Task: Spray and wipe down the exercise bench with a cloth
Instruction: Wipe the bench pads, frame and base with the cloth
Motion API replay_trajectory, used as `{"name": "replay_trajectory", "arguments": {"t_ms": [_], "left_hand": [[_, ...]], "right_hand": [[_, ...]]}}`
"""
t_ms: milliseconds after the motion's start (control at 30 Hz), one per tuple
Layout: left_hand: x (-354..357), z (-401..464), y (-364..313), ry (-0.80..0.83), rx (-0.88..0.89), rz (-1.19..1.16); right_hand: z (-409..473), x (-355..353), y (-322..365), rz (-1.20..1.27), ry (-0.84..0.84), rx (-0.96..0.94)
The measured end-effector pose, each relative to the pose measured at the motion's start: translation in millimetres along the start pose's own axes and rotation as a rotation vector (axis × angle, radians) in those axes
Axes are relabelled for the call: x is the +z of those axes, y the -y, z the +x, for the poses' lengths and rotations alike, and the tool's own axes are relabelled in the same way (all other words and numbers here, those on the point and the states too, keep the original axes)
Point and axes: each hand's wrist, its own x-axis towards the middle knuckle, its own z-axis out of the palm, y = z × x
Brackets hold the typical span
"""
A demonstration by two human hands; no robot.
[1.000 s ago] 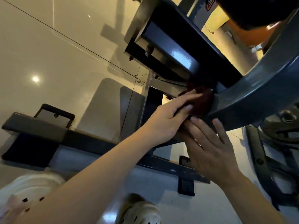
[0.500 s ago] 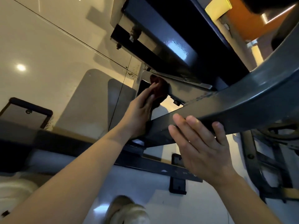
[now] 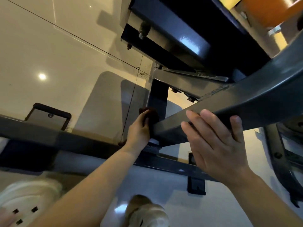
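I look down under the exercise bench at its dark grey steel frame. A thick slanted frame beam (image 3: 255, 102) runs from lower centre to upper right. My left hand (image 3: 139, 130) holds a dark red cloth (image 3: 151, 113) against the vertical black post (image 3: 158, 95), low down by the beam's end. My right hand (image 3: 214, 143) lies on the beam with straight fingers wrapped slightly over its top edge. The black underside of the bench pad (image 3: 177, 30) hangs above. No spray bottle is in view.
A grey floor crossbar (image 3: 65, 141) with black foot plates (image 3: 196, 185) runs across the glossy beige tile floor (image 3: 57, 59). My white perforated shoes (image 3: 24, 202) stand at the bottom. More dark machine frame (image 3: 282, 153) is at the right edge.
My left hand has moved the cloth from the beam joint out to the vertical post and then down it. My right hand has stayed on the slanted beam.
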Motion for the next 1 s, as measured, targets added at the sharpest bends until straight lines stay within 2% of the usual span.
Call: {"name": "replay_trajectory", "arguments": {"t_ms": [100, 233, 333, 467, 567, 633, 733, 867, 1000], "left_hand": [[5.1, 36.1, -0.9, 0.026, -0.108, 0.063], [1.3, 56.0, -6.8, 0.056, -0.119, 0.08], [-2.6, 31.4, -13.1, 0.024, -0.097, 0.15], [-3.4, -26.3, -17.6, -0.015, -0.042, 0.084], [6.2, -74.7, -33.0, -0.1, 0.007, -0.141], [15.9, -104.8, -53.4, -0.115, 0.142, -0.198], [31.9, -133.8, -82.7, -0.074, 0.458, -0.163], [45.6, -139.6, -93.3, -0.091, 0.845, 0.098], [45.9, -101.5, -98.8, -0.23, 1.195, 0.453]], "right_hand": [[-1.3, 5.0, 0.3, -0.002, -0.015, -0.005], [-2.7, 9.7, 1.1, -0.023, -0.012, -0.026], [-2.5, 5.5, -0.5, -0.007, 0.001, -0.039], [-1.3, -13.0, -4.2, 0.132, 0.036, -0.036], [-5.4, -38.2, -9.7, 0.276, 0.04, 0.052], [-10.3, -57.4, -12.9, 0.32, 0.045, 0.15], [-17.8, -83.6, -18.8, 0.373, 0.022, 0.339], [-22.8, -103.1, -25.9, 0.387, -0.039, 0.566], [-22.8, -104.5, -21.7, 0.426, -0.049, 0.624]]}}
